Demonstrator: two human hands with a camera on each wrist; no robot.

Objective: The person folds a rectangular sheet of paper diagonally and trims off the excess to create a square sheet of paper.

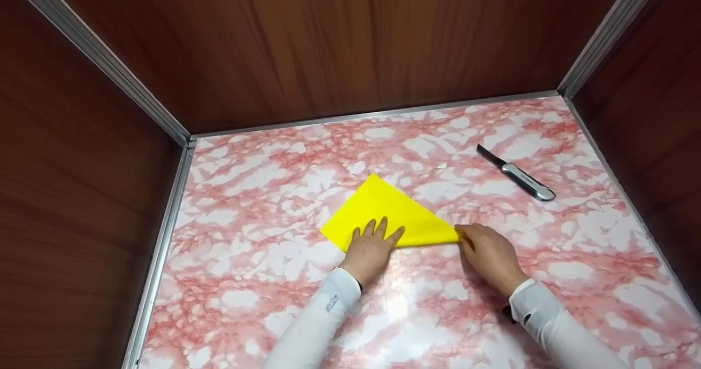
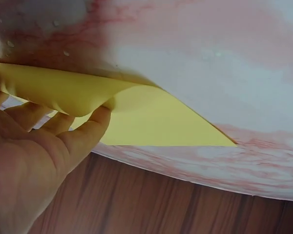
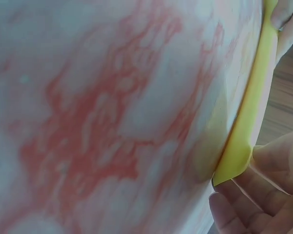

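Observation:
A sheet of yellow paper lies on the table, its near side bent over in a rounded fold. My left hand rests on the left part of the paper with its fingers spread. In the left wrist view, those fingers touch the curled layer of the paper. At the right end of the fold, my right hand pinches the paper's corner. The right wrist view shows the thumb and fingers on either side of the narrow folded strip.
A utility knife with a dark blade and a silver-and-black handle lies to the right, beyond my right hand. The table has a red and white marbled top. Brown wood-grain panels with metal edging enclose its back and sides.

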